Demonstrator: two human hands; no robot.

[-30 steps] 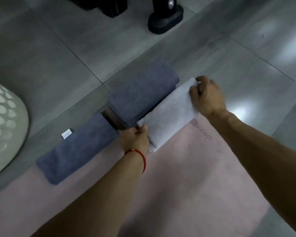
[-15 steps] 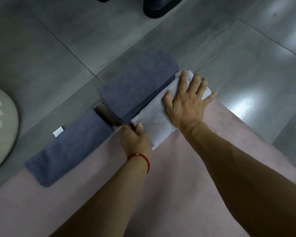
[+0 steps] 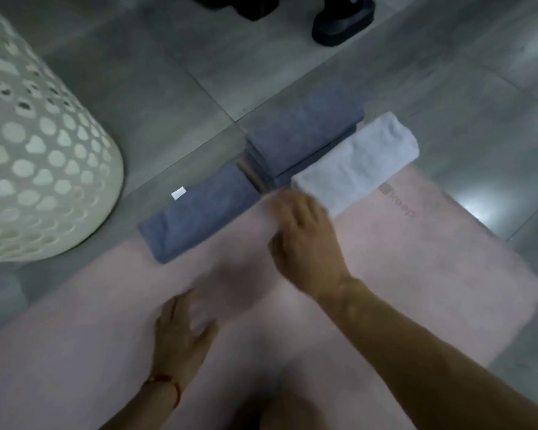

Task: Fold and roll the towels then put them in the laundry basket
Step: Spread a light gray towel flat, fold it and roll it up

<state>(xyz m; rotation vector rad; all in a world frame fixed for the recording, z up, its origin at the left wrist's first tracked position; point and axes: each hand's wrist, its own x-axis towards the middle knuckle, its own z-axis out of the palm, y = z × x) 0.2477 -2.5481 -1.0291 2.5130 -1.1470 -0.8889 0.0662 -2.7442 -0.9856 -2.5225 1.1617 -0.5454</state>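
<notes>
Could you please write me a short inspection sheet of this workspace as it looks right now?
Surface: pink mat laid on grey floor tiles.
Job's things: white towel folded, on the mat's far edge; a blue towel stack beside it; another blue towel folded, white tag showing; laundry basket standing at the left.
Clutter: nothing seen.
Hands: left hand over the mat, fingers spread, holding nothing; right hand blurred, near the white towel's corner, holding nothing.
Cables: nothing seen.
Surroundings: black stand feet at the top.
</notes>
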